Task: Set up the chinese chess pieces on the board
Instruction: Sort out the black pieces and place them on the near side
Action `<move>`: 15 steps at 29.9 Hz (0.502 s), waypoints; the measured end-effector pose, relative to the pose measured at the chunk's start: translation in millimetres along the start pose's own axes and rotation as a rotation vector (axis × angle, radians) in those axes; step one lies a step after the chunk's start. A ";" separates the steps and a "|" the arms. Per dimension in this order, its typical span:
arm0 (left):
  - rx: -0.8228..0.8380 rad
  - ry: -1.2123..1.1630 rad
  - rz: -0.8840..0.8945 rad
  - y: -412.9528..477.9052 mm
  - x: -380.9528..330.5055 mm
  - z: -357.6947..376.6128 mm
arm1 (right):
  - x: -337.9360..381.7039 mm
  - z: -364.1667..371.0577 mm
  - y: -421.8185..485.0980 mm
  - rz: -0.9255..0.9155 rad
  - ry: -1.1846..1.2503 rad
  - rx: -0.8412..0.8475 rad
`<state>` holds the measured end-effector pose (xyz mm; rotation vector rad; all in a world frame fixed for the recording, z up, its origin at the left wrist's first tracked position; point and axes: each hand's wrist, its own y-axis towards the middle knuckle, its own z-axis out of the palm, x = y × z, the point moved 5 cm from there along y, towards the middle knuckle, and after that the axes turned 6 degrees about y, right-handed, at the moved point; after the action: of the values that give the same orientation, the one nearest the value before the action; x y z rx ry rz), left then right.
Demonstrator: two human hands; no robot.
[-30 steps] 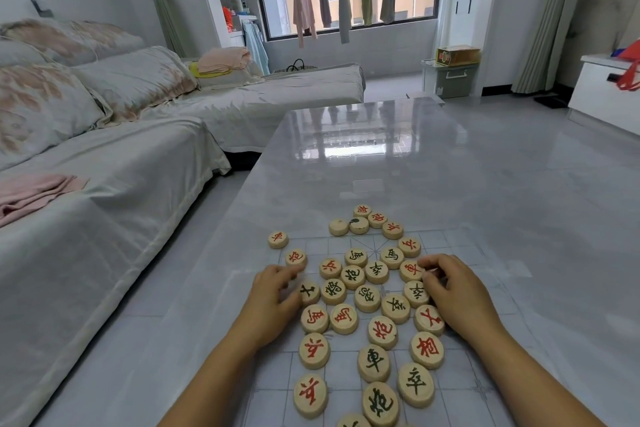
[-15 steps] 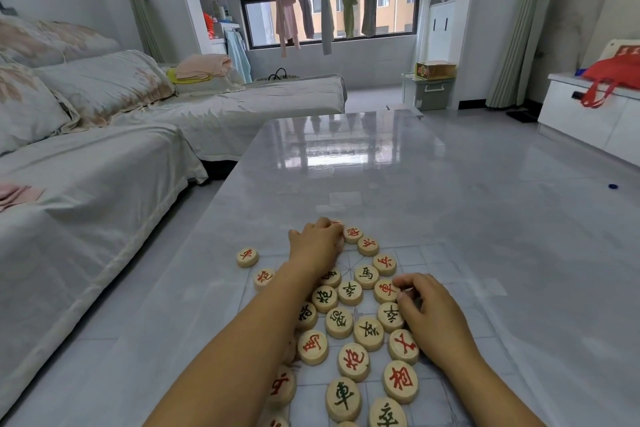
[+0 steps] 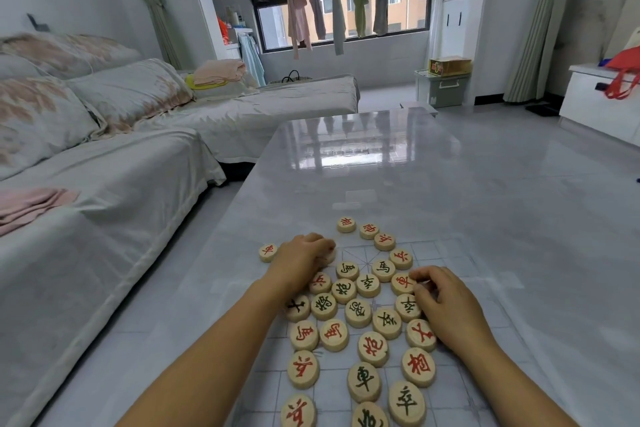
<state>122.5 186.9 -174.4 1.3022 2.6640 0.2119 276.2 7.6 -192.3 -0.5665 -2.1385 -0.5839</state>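
My left hand (image 3: pixel 302 258) covers a piece (image 3: pixel 329 255) at the board's (image 3: pixel 436 253) far edge, grip curled on it. My right hand (image 3: pixel 446 305) pinches a red-marked piece (image 3: pixel 402 282) beside the pile.

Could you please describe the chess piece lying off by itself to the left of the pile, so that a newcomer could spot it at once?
Start at the glossy grey table and find the cluster of round wooden pieces near its close end. Just left of the left hand lies the lone piece. It bears a red character and, unlike its crowded neighbours, sits alone with bare table around it.
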 end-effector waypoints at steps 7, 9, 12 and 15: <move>-0.170 -0.861 -0.358 -50.6 2.1 -50.8 | -2.1 -4.3 -0.7 0.040 0.097 -0.034; -0.167 -1.057 -0.437 -83.5 -2.3 -54.6 | -1.0 -7.5 -2.4 0.062 0.175 -0.057; -0.087 -1.191 -0.563 -127.5 -11.2 -48.6 | 2.1 -7.0 -4.3 0.103 0.170 0.006; -0.031 -1.259 -0.581 -151.9 -25.3 -51.7 | 13.0 -13.2 -9.3 0.112 0.151 0.105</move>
<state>10.2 71.6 -152.1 0.3156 1.7412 -0.4819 271.5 -5.0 -176.5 -0.5619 -1.9688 -0.4358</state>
